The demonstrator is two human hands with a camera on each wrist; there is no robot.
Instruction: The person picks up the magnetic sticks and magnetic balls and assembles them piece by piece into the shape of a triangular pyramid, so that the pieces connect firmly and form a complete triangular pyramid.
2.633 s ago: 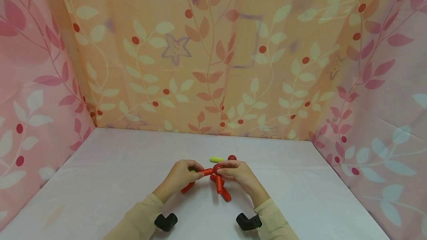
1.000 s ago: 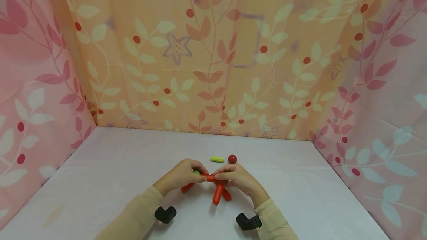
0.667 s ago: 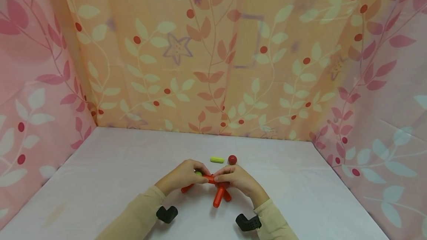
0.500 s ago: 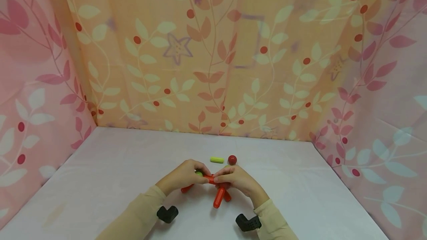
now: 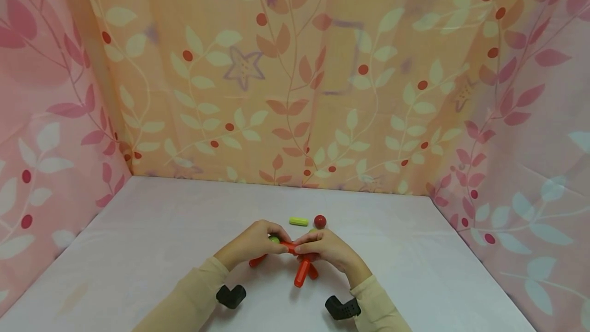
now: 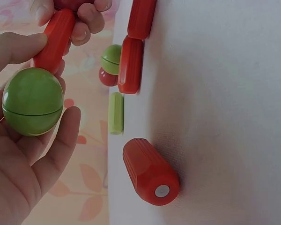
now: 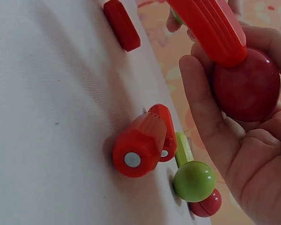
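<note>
My left hand (image 5: 253,242) pinches a red toy stick (image 6: 55,40) with the thumb on it. A green ball (image 6: 33,101) sits at the near end of that stick, above the left palm. My right hand (image 5: 334,250) holds a dark red ball (image 7: 247,84) in its curled fingers. The far end of the pinched stick meets this ball, so the hands hold a joined piece. A second red stick (image 7: 208,30) is joined to the ball; in the head view this front stick (image 5: 301,273) slants down toward the person, its shadow apart from it.
On the white table (image 5: 184,209) lie three loose red sticks, one stick (image 6: 150,171) toward the left. Behind the hands are a yellow-green stick (image 5: 298,222), a red ball (image 5: 320,221) and a green ball (image 7: 195,181). Floral curtains (image 5: 286,91) enclose the table.
Since the earliest frame, the right hand and its ball have lowered slightly and the fingertips have come together. The front stick has swung toward the person. Over the last half second little changes.
</note>
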